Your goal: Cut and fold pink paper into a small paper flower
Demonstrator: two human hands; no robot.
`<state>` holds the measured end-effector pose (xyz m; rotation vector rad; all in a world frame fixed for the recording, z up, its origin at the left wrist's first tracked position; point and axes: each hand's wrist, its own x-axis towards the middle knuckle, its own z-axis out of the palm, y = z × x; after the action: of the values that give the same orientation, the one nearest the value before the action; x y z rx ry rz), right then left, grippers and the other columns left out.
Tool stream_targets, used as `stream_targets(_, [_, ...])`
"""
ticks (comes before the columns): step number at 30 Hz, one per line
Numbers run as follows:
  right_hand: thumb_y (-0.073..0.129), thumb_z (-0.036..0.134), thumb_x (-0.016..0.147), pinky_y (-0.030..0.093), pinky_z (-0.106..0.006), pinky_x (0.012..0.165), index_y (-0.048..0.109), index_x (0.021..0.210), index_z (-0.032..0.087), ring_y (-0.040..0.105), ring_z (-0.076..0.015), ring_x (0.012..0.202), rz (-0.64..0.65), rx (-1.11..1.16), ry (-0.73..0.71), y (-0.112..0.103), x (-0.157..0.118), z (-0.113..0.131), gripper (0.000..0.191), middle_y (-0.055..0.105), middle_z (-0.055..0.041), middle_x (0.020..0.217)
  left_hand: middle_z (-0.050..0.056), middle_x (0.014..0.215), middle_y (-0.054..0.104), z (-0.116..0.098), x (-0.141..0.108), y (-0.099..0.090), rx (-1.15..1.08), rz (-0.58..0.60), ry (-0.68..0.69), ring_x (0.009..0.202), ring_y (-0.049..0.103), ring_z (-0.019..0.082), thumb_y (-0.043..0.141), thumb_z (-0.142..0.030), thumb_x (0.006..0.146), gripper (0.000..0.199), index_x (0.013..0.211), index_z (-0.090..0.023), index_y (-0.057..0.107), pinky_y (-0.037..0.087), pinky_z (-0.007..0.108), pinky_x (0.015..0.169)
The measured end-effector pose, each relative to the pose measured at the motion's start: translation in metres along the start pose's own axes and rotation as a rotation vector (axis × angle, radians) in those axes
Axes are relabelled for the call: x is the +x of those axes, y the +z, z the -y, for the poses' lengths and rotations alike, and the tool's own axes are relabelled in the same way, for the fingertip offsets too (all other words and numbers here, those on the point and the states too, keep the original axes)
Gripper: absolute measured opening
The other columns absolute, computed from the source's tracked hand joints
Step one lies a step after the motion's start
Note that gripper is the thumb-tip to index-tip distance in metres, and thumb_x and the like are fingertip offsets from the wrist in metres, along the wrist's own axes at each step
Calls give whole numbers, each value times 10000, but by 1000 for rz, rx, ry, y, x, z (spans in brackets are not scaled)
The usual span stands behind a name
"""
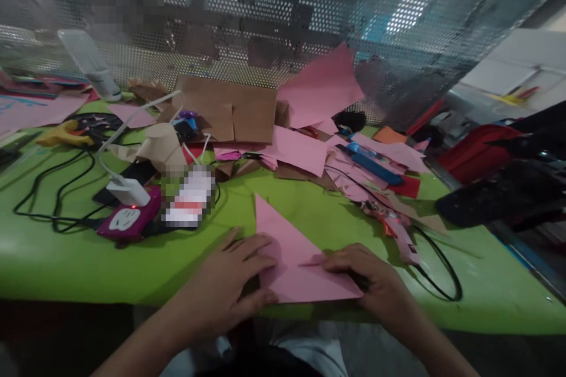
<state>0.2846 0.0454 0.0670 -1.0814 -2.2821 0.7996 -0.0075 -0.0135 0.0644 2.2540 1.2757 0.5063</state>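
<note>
Here, pink paper (289, 247) near table's edge (88, 294).

A pink, triangular folded paper (296, 271) is lying at the near edge of a green, flat tabletop (239, 206). Taking it as the clock's centre, a purple plastic power socket (132, 221) is sitting toward ten o'clock, a white, blocky plastic charger (128, 192) plugging into it. A brown, rectangular cardboard piece (212, 109) is standing toward eleven, a blue, elongated tool (375, 166) is resting on scraps toward one, and a pink glue gun (403, 238) is lying toward two. Behind, a grey, perforated metal panel (239, 12) is rising.
</note>
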Motion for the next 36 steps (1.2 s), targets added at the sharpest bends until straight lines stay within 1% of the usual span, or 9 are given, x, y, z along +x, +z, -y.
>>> stream_targets(5, [634, 130, 732, 485, -367, 781, 753, 881, 262, 665, -249, 864, 56, 50, 123, -6, 5, -3, 232, 748, -42, 878, 90, 1445, 473, 3, -4, -5, -35, -9, 3, 1316, 441, 301, 659, -699, 687, 755, 1305, -277, 560, 164, 519, 1163])
stream_targets(11, [577, 341, 846, 487, -336, 744, 700, 899, 241, 667, -228, 827, -4, -29, 311, 3, 16, -3, 167, 730, -30, 877, 34, 1218, 639, 0, 8, 10, -75, -217, -134, 1144, 559, 241, 691, -351, 823, 139, 841, -213, 676, 382, 443, 1024])
stream_targets(13, [580, 379, 841, 479, -323, 677, 669, 929, 231, 653, -220, 750, -44, -81, 348, 9, 19, -2, 194, 704, -20, 806, 42, 1114, 666, -4, 15, 16, -28, -297, -193, 1042, 587, 227, 642, -236, 856, 129, 739, -183, 627, 426, 424, 949])
stream_targets(19, [551, 340, 842, 434, -299, 564, 511, 1222, 211, 562, -193, 591, -143, -202, 331, 20, 19, -2, 403, 544, 39, 644, 62, 933, 628, -10, 23, 29, 157, -424, -338, 913, 563, 259, 620, -153, 832, 97, 926, -158, 596, 475, 441, 821])
stream_targets(23, [540, 326, 849, 427, -309, 547, 418, 1344, 202, 549, -193, 567, -148, -290, 316, 23, 19, -4, 525, 534, 35, 661, 85, 1155, 611, -10, 19, 36, 241, -530, -330, 1070, 544, 279, 600, -130, 841, 457, 1280, -197, 492, 457, 466, 901])
stream_targets(25, [534, 320, 849, 420, -309, 537, 412, 1355, 208, 551, -198, 566, -133, -315, 323, 23, 20, -4, 532, 534, 34, 657, 90, 1281, 568, -13, 17, 42, 305, -578, -251, 1179, 500, 279, 536, -99, 868, 475, 1324, -223, 483, 404, 473, 989])
stream_targets(28, [522, 317, 851, 418, -309, 532, 414, 1354, 209, 554, -200, 567, -102, -325, 327, 22, 21, -6, 526, 536, 35, 655, 55, 1368, 549, -20, 16, 52, 345, -526, -17, 1270, 450, 238, 477, -120, 892, 450, 1333, -204, 507, 303, 402, 1106])
stream_targets(31, [495, 316, 871, 437, -312, 556, 415, 1355, 202, 559, -198, 587, -97, -329, 312, 23, 20, -9, 504, 545, 28, 671, 48, 1398, 550, -23, 17, 60, 382, -385, 154, 1304, 437, 236, 473, -333, 915, 495, 1374, -147, 475, 281, 373, 1128])
stream_targets(36, [510, 332, 886, 465, -314, 560, 408, 1360, 205, 570, -195, 591, -110, -349, 283, 20, 20, -15, 501, 562, 18, 697, 80, 1542, 345, -15, 14, 71, 431, -236, 126, 1405, 317, 276, 472, -526, 868, 770, 1490, -115, 279, 296, 409, 1116])
